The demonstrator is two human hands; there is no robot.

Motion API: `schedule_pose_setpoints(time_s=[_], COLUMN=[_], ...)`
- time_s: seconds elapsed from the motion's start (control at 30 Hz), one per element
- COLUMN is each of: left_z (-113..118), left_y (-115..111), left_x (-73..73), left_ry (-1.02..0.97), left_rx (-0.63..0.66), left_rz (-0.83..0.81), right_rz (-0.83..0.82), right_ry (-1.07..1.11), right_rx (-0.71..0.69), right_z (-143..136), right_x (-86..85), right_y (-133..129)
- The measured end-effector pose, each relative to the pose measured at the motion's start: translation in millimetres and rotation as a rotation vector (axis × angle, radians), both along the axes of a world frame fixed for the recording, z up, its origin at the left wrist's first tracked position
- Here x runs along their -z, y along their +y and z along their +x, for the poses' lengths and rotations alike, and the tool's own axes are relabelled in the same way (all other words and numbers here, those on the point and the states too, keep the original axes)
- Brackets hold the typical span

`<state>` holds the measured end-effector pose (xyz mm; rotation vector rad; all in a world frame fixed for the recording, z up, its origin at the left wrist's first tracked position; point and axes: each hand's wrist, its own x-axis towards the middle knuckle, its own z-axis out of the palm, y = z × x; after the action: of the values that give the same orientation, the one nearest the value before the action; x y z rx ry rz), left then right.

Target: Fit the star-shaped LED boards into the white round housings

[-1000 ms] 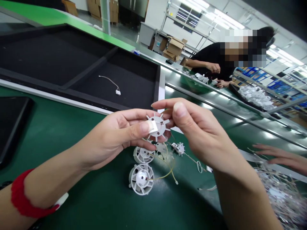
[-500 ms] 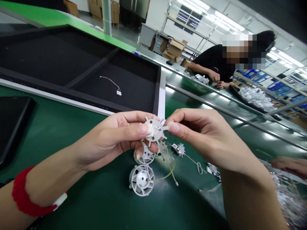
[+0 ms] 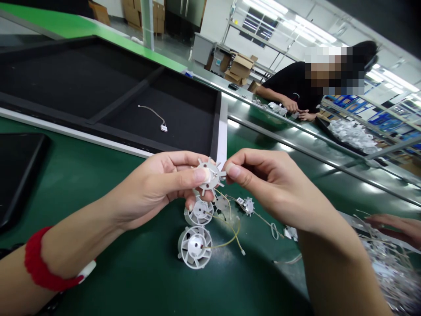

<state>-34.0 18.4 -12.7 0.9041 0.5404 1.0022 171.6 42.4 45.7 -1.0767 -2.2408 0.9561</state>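
Note:
My left hand (image 3: 171, 180) pinches a pale toothed disc (image 3: 213, 182) between thumb and fingers, a small white block under the thumb. My right hand (image 3: 256, 180) has thumb and forefinger pressed together at the disc's right edge, on one of its tabs. Below them, two white fan housings (image 3: 196, 247) with yellowish wires lie on the green table (image 3: 131, 272). Another toothed disc (image 3: 248, 205) with a white connector and cable lies to the right, and a grey flat disc (image 3: 222, 204) is partly behind the wires.
A black tray (image 3: 184, 109) holds one small wired part (image 3: 163, 128). A dark flat object (image 3: 19, 171) lies at left. At right are a wire pile (image 3: 388, 267) and another person's hand (image 3: 397, 226). A person (image 3: 292, 83) works across the table.
Both hands have shifted slightly left with the disc. The other person's hand at the right edge has moved a little left over the wire pile.

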Motion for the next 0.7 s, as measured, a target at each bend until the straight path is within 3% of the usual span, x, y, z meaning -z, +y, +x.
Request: schedule_pose_setpoints(time_s=[0.33,0.7], left_z=[3.3,3.9], left_y=[3.5,6.4], left_x=[5.6,9.8], left_ry=[0.166,0.406], left_rx=[-0.107,-0.169], left_rz=[0.096,0.092], right_rz=[-0.165,-0.313], right_ry=[-0.012,-0.137], right_rx=[0.009,0.050], right_z=[0.9,1.6], right_x=[-1.5,9.8], right_y=[-2.3,10.5])
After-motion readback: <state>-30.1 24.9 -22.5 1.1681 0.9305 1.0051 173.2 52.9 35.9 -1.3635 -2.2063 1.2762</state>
